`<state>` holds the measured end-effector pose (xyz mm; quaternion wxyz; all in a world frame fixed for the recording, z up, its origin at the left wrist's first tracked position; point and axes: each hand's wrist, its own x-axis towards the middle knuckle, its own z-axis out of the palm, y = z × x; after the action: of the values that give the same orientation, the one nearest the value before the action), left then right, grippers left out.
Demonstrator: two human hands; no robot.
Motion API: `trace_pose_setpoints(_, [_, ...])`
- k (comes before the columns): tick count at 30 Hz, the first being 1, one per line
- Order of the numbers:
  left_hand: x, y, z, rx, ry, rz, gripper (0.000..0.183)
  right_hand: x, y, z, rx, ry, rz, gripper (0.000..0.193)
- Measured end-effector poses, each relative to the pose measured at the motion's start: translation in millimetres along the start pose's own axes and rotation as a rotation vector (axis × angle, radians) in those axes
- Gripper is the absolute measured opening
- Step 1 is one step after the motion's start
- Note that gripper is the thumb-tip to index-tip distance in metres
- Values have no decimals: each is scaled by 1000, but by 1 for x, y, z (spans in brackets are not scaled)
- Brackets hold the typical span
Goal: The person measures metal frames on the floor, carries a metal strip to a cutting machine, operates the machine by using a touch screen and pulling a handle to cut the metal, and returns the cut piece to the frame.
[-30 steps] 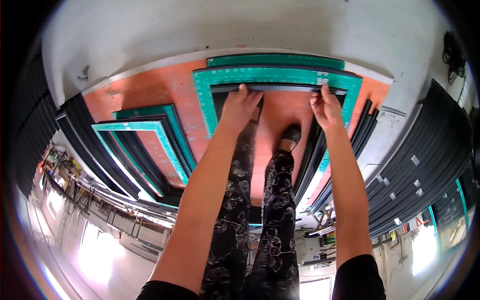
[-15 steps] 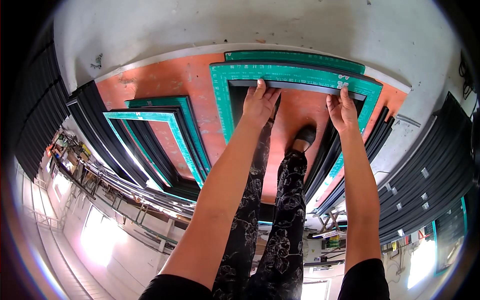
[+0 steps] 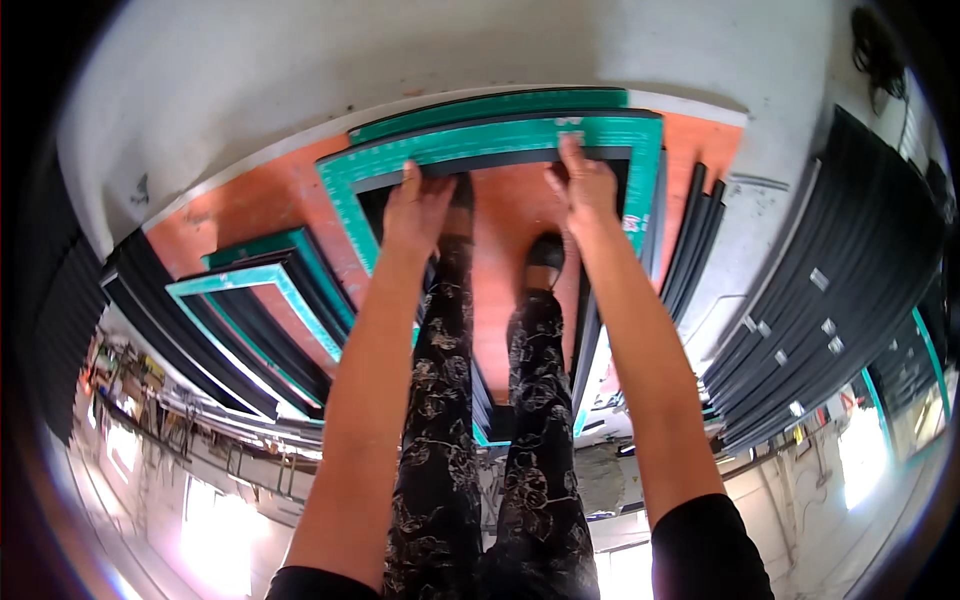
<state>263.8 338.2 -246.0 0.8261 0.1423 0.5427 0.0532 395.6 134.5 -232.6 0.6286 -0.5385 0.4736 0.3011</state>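
A large rectangular window frame (image 3: pixel 500 137), its face wrapped in green film and its inner edge black, stands tilted in front of me. My left hand (image 3: pixel 416 208) grips its far bar left of the middle, thumb on the face and fingers curled beneath. Closer to the right corner, my right hand (image 3: pixel 586 188) holds the same bar with its thumb on the green face. The fingertips under the bar are partly hidden. Just beyond it, a second green frame (image 3: pixel 490 101) shows only its far bar. My legs and one dark shoe (image 3: pixel 546 252) appear through the opening.
Orange-red board (image 3: pixel 290 185) lies under the frames. To the left are smaller green-edged frames (image 3: pixel 235 282) and long black profiles (image 3: pixel 165 300). Black bars (image 3: pixel 697 240) lie to the right, beside a large stack of dark profiles (image 3: pixel 810 290). A coiled cable (image 3: pixel 878 50) sits far right.
The whole view has shifted, so the held frame and both hands appear farther left. Both hands keep their grip at about the same places on the bar.
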Motion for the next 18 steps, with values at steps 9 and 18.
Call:
trace_pose_setpoints(9, [-98, -17, 26, 508, 135, -240, 35, -115, 17, -51, -97, -64, -31, 24])
trace_pose_setpoints(18, [-168, -63, 65, 947, -11, -328, 24, -114, 49, -168, 279, 114, 73, 18])
